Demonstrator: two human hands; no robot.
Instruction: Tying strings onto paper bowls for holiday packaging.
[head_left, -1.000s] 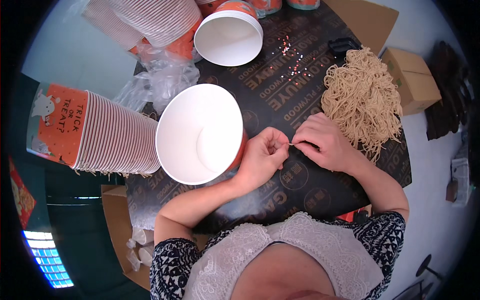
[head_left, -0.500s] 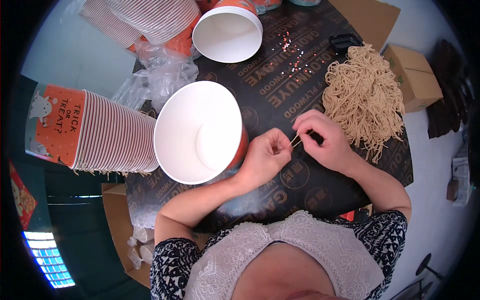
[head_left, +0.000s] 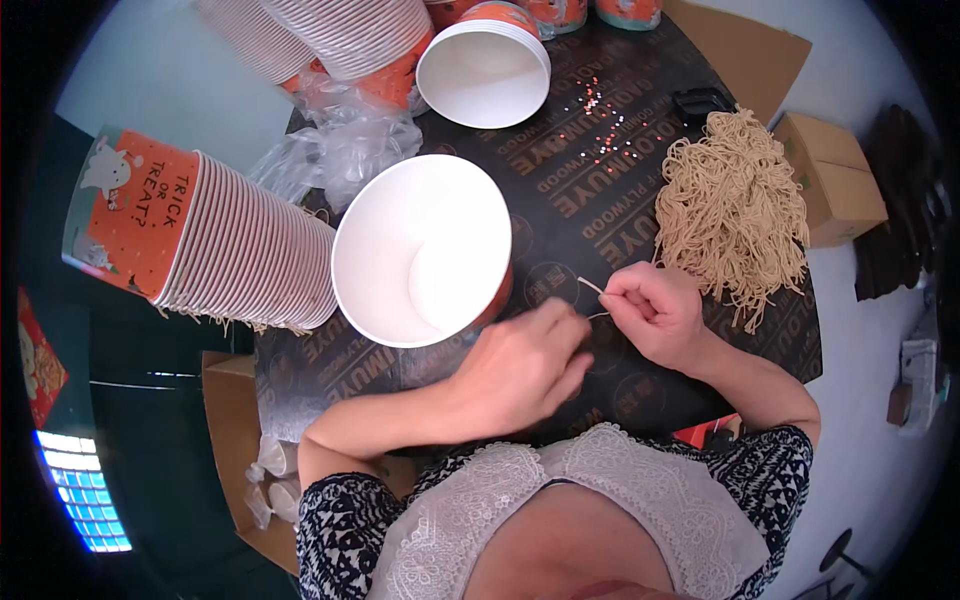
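Observation:
My right hand (head_left: 655, 312) pinches a short tan cord (head_left: 590, 286) over the table, one end sticking out past the fingertips. Another stretch of the cord reaches toward my left hand (head_left: 525, 362). That hand is smeared by motion, its back up and thumb apart, so whether it grips the cord cannot be seen. Left of both hands a white-lined paper bucket (head_left: 385, 235) stands tilted, its mouth facing me. Beyond my right hand lies a heap of tan cords (head_left: 735, 205).
A long stack of orange paper buckets (head_left: 250, 240) lies at the left, cord ends under it. More buckets (head_left: 485, 75) and clear plastic bags (head_left: 350, 150) sit at the back. Small beads (head_left: 610, 125) are scattered near a black tray (head_left: 702, 103). Cardboard boxes (head_left: 830, 180) flank the table.
My left hand has moved away from my right, toward me, and turned back up. My right hand has come slightly nearer, still pinching the cord. The whole view has shifted a little.

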